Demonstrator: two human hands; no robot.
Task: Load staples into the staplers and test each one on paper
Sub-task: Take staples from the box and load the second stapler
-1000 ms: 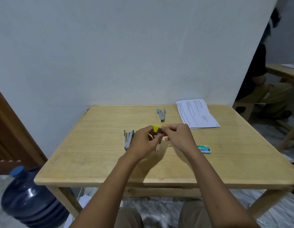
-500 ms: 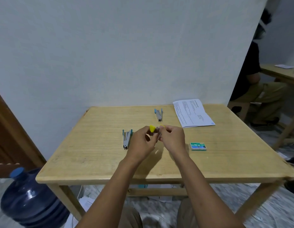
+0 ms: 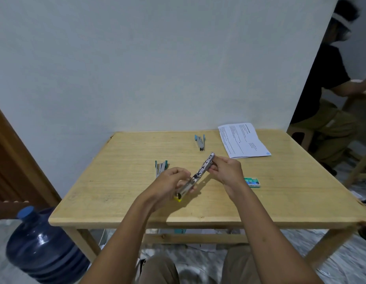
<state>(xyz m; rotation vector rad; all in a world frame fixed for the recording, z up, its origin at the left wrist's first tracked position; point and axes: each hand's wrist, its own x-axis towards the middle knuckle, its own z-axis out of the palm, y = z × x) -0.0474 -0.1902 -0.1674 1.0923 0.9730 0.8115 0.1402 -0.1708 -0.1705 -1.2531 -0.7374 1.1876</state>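
Note:
A metal stapler with a yellow end [image 3: 198, 175] is held above the wooden table [image 3: 120, 193], swung open into a long strip. My left hand [image 3: 169, 187] grips its lower yellow end. My right hand [image 3: 225, 171] pinches its upper metal part near the tip. A teal-handled stapler [image 3: 161, 167] lies just left of my left hand. A blue-handled stapler [image 3: 200, 142] lies farther back. A green staple box [image 3: 252, 182] sits right of my right wrist. A printed paper sheet [image 3: 242, 140] lies at the back right.
A large blue water bottle [image 3: 40, 249] stands on the floor at the table's left front corner. A person in a black shirt [image 3: 321, 83] sits at another table on the right. A white wall runs behind the table, and papers lie on the floor beneath.
The yellow stapler, held closed between both hands before, is now swung open, with its yellow end down in my left hand and the metal arm up in my right.

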